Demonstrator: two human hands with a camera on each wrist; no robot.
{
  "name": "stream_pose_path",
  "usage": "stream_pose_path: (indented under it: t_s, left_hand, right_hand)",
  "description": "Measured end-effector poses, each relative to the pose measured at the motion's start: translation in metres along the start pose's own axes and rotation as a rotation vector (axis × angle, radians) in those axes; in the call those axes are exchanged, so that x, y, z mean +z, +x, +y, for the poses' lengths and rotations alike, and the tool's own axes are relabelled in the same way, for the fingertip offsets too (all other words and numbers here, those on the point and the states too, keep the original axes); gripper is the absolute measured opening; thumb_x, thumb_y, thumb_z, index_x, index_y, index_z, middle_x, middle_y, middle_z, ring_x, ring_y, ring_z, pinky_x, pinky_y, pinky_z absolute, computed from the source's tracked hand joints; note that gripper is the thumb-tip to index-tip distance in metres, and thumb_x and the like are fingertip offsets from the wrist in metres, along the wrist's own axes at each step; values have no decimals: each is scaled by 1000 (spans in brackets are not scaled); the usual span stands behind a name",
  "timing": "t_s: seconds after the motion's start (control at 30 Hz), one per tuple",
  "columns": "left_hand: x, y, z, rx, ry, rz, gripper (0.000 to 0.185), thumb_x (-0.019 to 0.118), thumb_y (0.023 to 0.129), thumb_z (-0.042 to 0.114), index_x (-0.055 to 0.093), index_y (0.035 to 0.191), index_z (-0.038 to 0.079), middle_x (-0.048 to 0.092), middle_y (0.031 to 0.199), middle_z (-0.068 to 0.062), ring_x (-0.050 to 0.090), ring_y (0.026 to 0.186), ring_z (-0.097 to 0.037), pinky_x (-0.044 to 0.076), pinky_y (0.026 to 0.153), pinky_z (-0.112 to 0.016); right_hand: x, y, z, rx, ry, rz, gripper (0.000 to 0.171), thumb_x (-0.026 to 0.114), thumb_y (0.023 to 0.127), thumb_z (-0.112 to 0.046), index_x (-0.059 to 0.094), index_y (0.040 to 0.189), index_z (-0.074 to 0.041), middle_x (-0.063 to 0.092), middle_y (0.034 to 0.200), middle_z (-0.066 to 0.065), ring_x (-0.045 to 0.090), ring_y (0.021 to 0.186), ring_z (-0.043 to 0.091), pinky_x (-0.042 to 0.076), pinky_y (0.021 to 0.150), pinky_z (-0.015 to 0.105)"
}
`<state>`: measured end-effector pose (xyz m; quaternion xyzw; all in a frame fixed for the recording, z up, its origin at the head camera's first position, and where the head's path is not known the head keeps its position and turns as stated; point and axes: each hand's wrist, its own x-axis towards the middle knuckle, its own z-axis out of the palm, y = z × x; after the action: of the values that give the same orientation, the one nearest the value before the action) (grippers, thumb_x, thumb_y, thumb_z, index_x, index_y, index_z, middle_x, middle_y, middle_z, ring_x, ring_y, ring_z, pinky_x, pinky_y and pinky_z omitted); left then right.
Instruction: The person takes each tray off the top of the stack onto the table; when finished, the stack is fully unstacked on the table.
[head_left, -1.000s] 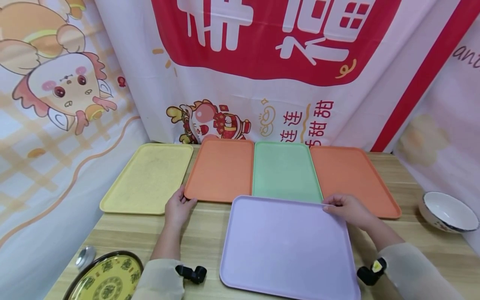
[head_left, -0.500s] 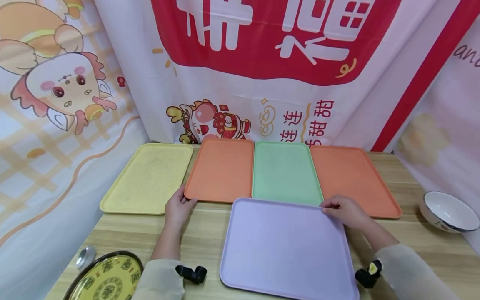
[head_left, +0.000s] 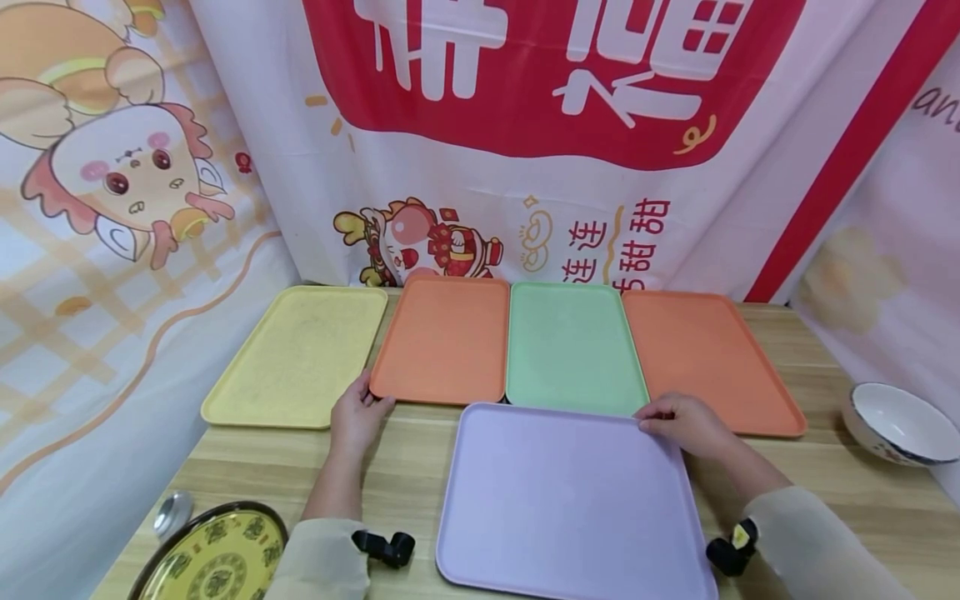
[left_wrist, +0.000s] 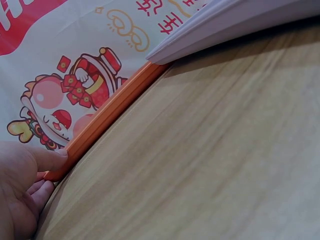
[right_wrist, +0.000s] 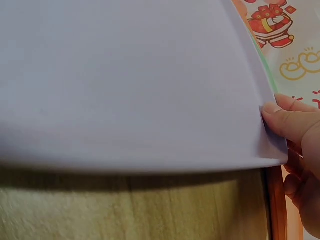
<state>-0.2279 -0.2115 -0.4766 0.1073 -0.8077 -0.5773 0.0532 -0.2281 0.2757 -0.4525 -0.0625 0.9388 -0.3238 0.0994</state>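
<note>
My right hand [head_left: 686,422] pinches the far right corner of the lavender tray [head_left: 570,500], thumb on top and fingers curled under its rim; the tray sits on the near middle of the table [head_left: 408,467], its far edge just beside the green tray [head_left: 572,346]. My left hand [head_left: 358,417] rests at the near left corner of the orange tray [head_left: 444,337], fingers loosely curled against its rim. With only one corner pinched, I judge the lavender tray could swing and knock the green one.

Matt, smooth lilac tray [head_left: 570,500], plastic by the look of it; the orange tray [head_left: 442,337] matches. Wood-grain table [head_left: 405,467], glossy white bowl [head_left: 896,421], printed cloth backdrop [head_left: 465,183].
</note>
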Motion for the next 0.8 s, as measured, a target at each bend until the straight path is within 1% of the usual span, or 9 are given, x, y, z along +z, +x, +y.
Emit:
stream_pose_path:
  t_s: [0.1,0.27,0.43,0.6,0.8]
  left_hand:
    - [0,0,0,4,4,1,70,63,94,5,26,152,-4,33,155,-24,38,142,-36,41,114,-38]
    - [0,1,-1,12,10,8,70,64,93,5,26,152,-4,34,155,-25,39,141,-37,42,113,-38]
    - [0,1,-2,13,3,7,71,64,93,5,26,152,-5,33,155,-25,39,141,-37,42,113,-37]
    - [0,1,-2,15,2,9,70,64,93,4,26,152,-5,33,155,-25,38,141,-37,42,113,-38]
    - [1,2,-1,17,0,9,71,64,93,5,26,152,-5,33,155,-25,39,141,-37,42,113,-38]
  right_hand:
    - [3,1,0,26,-5,6,15,73,89,-21,77,100,-13,67,99,6,58,87,19,54,71,26]
    - [8,1,1,-5,-31,40,11,75,86,-18,77,95,-13,69,95,5,58,84,17,53,68,25]
    - [12,1,2,-15,-16,83,9,75,86,-17,76,93,-12,68,91,4,56,82,16,51,65,24]
    - [14,3,3,-5,-7,100,9,75,86,-18,76,93,-12,68,91,4,56,81,15,51,65,24]
    - [13,5,3,-28,-9,115,7,75,86,-17,75,91,-12,68,89,3,56,80,15,51,64,23]
